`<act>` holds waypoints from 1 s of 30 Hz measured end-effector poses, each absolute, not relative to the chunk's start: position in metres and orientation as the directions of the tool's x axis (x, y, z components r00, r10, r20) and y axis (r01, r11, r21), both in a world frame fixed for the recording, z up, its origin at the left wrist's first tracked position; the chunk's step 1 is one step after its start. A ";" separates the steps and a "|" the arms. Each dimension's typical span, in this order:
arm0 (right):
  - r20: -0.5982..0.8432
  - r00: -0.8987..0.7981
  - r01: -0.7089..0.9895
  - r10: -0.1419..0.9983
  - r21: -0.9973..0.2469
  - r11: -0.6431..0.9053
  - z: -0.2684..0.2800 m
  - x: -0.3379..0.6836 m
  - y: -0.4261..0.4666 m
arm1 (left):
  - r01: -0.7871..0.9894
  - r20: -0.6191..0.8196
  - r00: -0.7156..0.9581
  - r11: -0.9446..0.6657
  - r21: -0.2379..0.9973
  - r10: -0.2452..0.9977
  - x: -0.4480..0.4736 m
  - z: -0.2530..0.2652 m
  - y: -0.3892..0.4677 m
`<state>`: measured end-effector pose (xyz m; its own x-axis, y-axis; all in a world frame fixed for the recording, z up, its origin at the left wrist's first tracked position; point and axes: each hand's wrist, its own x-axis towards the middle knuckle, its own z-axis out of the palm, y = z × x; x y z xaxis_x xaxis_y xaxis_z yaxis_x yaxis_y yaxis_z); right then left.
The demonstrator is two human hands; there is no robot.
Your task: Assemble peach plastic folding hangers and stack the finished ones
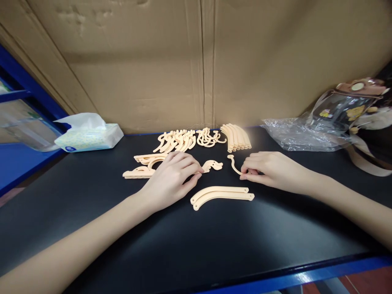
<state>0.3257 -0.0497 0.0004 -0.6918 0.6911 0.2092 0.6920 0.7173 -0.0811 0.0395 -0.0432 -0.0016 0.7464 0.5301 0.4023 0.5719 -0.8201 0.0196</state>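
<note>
My left hand (174, 173) is closed, its thumb and fingertips pinching the end of a cream plastic piece with a wavy edge (213, 165). Part of that piece is hidden behind the fingers. To the right, my right hand (263, 169) pinches the lower end of a thin, curved cream plastic hook (233, 163) with a small knob at its top. Nearer to me lie two curved plastic arms (222, 195) side by side, with small holes at their ends. More cream plastic pieces (137, 171) lie partly covered by my left hand.
At the back are a row of cream hooks (176, 141) and a stack of curved arms (235, 138). A tissue pack (92, 136) stands at left. A clear plastic bag (300, 134) and a bottle with a strap (346, 106) are at right. Cardboard (137, 61) walls the back.
</note>
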 end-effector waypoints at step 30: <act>0.317 -0.714 0.677 0.624 0.085 0.731 -0.017 0.336 -0.023 | 0.515 0.411 0.779 -0.857 0.010 0.473 0.040 -0.002 -0.045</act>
<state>0.3358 -0.0229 -0.0174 -0.7139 0.6245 0.3168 0.6771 0.7310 0.0847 0.0403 -0.0451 -0.0016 0.7794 0.4728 0.4110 0.5147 -0.8573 0.0102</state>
